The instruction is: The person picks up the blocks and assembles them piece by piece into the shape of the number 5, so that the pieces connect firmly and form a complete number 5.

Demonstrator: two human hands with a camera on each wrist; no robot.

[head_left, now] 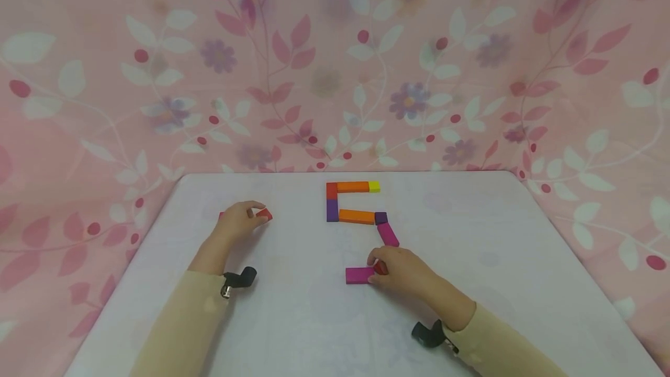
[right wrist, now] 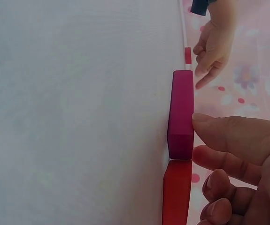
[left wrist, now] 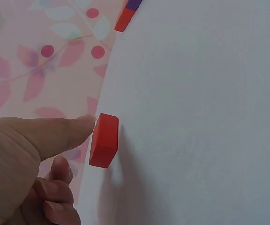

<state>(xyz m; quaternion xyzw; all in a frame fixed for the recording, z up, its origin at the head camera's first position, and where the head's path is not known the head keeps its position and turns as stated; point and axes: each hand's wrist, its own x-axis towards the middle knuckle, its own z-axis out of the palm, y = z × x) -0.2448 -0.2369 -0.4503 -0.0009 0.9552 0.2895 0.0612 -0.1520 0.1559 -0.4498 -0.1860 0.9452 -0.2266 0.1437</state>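
Note:
On the left of the table, my left hand (head_left: 238,223) has its thumb and index finger about a small red block (head_left: 264,214). In the left wrist view the thumb tip meets that red block's (left wrist: 105,140) edge; the index finger is hidden. My right hand (head_left: 400,269), nearer the front, pinches the right end of a magenta block (head_left: 359,275) with thumb and index finger. Directly against this magenta block's (right wrist: 181,112) end sits an orange-red block (right wrist: 177,197), partly covered by the right hand in the head view.
Behind the right hand, blocks form an angular shape: red (head_left: 332,191), purple (head_left: 332,211), two orange (head_left: 353,187), yellow (head_left: 374,186), dark purple (head_left: 381,218) and slanted magenta (head_left: 388,234). Another red bit (head_left: 221,214) shows left of the left hand. Flowered cloth (head_left: 335,74) hangs behind the white table (head_left: 293,330).

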